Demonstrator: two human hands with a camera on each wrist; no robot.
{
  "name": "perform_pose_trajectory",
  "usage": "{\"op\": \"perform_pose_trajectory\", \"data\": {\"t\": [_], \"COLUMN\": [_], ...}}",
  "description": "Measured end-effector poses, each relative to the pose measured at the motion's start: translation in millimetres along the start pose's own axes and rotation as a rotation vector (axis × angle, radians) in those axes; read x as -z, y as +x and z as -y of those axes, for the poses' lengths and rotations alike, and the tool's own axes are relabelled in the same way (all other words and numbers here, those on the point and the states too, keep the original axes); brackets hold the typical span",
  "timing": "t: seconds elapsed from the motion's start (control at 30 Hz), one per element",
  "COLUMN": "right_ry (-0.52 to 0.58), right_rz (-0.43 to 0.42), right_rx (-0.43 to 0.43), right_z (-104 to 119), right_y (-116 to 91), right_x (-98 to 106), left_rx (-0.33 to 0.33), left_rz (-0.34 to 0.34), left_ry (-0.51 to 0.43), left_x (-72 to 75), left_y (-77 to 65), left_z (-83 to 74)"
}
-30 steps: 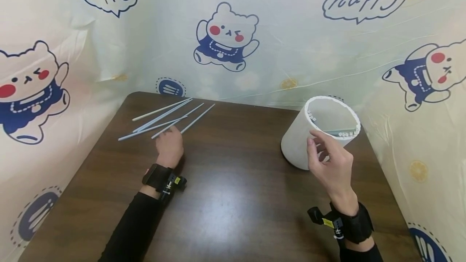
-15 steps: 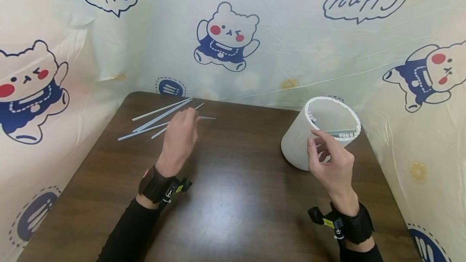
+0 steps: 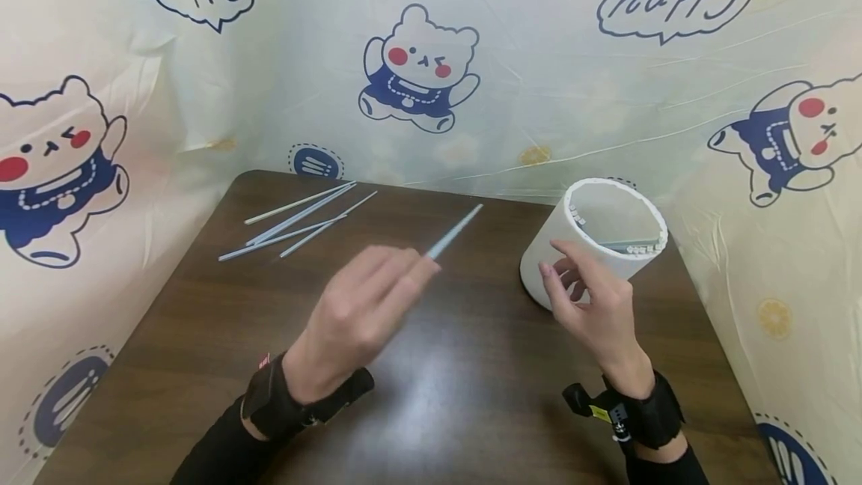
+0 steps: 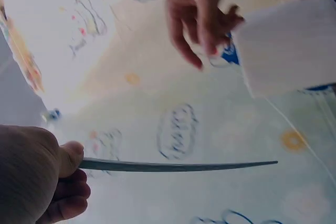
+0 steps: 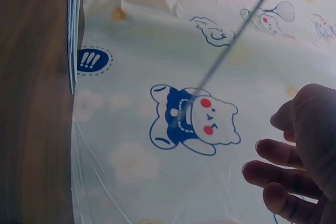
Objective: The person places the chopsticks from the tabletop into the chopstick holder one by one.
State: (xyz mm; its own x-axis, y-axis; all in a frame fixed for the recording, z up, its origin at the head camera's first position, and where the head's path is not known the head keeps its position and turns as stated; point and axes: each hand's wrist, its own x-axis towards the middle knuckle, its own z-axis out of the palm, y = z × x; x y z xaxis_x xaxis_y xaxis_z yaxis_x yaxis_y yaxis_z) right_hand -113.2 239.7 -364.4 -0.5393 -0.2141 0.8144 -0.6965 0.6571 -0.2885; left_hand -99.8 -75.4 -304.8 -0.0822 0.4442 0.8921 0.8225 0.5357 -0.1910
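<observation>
My left hand (image 3: 367, 313) pinches one end of a thin pale-blue stick (image 3: 455, 231) between thumb and fingers. In the left wrist view the stick (image 4: 178, 167) points away from the fingertips and looks dark. My right hand (image 3: 592, 305) is held in front of the white cylinder (image 3: 544, 264), fingers loosely bent and holding nothing; whether it touches the wall cannot be told. Inside the cylinder, several small white stick ends (image 3: 640, 250) show near the rim. Several more thin pale-blue sticks (image 3: 296, 217) lie loosely crossed at the table's far left.
A dark brown wooden table (image 3: 431, 365) carries everything. Behind it and at both sides hangs a pale printed sheet (image 3: 512, 88) with bear drawings. A black strap (image 3: 276, 399) with a small camera sits on each wrist.
My left hand has picked one stick off the table and carried it to the right, toward the middle. My right hand has shifted slightly left.
</observation>
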Motion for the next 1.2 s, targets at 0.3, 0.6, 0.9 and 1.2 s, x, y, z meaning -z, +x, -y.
{"op": "perform_pose_trajectory", "data": {"t": [0.3,0.6,0.9,1.2], "right_ry": [0.024,0.002,-0.058,-0.080], "right_rz": [0.016,-0.038,-0.113,-0.170], "right_rx": [0.085,0.146,0.084,-0.061], "right_z": [11,12,3,-20], "right_y": [1,-1,6,10], "right_x": [-6,-6,6,18], "left_rx": [-0.404,-0.408,-0.390,-0.324], "left_rz": [-0.245,-0.201,-0.260,-0.189], "left_ry": [0.044,0.008,0.001,-0.046], "left_x": [-5.8,-13.7,-33.1,-63.9], "left_y": [15.3,19.8,39.2,64.2], "left_z": [-27.0,-35.1,-30.1,-22.5]}}
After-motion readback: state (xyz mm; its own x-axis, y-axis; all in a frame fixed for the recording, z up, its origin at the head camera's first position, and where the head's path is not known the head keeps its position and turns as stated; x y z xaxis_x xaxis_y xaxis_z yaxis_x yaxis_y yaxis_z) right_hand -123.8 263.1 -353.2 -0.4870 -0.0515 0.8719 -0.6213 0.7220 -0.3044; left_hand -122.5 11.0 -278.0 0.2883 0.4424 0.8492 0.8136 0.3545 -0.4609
